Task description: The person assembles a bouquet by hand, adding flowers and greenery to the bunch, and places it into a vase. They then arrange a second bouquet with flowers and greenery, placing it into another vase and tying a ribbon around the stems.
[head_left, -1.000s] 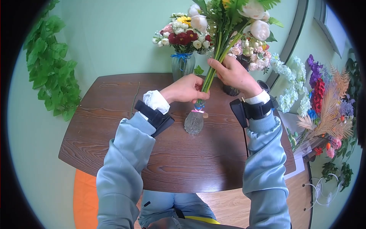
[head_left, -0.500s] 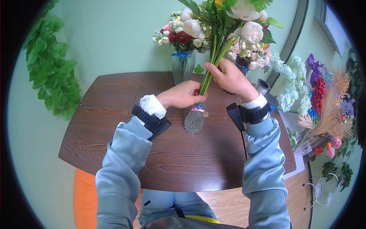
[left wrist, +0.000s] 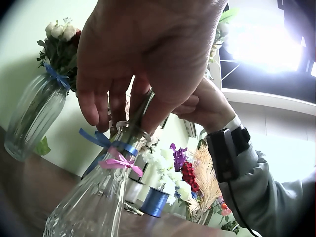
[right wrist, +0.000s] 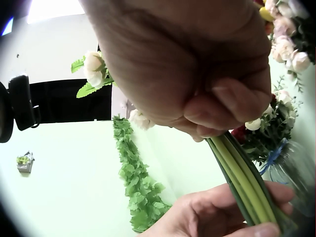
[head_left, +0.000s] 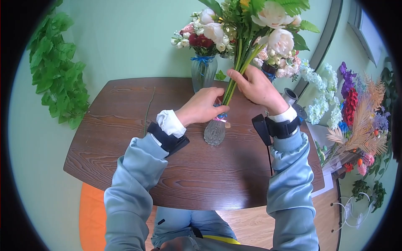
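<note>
A bouquet of artificial flowers (head_left: 279,42), with white blooms and fern leaves, stands over a small clear glass vase (head_left: 214,134). My right hand (head_left: 261,90) grips its bundled green stems (right wrist: 242,180) partway up. Lower down, my left hand (head_left: 201,107) pinches the same stems between thumb and fingers, right at the vase's mouth. In the left wrist view the stem ends pass into the vase's neck, partly hidden by my fingers. Around that neck are tied a pink ribbon bow (left wrist: 122,164) and a blue ribbon (left wrist: 96,139).
Behind my hands stands a taller glass vase (head_left: 204,73) of red and white flowers. Pink flowers (head_left: 289,67) stand at the back right, near a blue ribbon spool (left wrist: 154,202). One loose stem (head_left: 149,109) lies on the table's left. More artificial flowers (head_left: 349,104) fill the right side.
Both hands have come down a little with the bouquet, bringing the stems lower at the vase's mouth. The vase stays about where it was.
</note>
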### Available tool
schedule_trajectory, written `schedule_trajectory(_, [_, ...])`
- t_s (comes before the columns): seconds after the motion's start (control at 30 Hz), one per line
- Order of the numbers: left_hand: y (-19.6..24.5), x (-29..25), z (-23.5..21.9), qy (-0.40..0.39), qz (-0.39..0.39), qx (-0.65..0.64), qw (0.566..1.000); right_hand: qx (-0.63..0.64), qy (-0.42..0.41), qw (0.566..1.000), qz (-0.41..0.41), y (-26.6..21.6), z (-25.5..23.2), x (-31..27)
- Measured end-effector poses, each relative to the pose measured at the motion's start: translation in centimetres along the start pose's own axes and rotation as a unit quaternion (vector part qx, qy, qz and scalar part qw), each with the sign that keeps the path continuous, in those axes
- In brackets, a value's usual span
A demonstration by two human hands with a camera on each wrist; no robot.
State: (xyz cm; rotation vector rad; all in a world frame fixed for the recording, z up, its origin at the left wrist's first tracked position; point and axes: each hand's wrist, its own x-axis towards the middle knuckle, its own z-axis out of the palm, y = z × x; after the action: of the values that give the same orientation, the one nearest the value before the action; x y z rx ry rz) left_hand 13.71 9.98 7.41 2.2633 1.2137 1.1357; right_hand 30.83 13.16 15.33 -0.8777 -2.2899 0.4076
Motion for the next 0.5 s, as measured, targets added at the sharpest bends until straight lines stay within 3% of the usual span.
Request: schedule_trajectory(0.5, [1.7, 0.2, -0.5, 0.036, -0.073, -0.079, 0.994, 0.025, 0.024, 0.999, -0.002, -0.4, -1.0, 0.2])
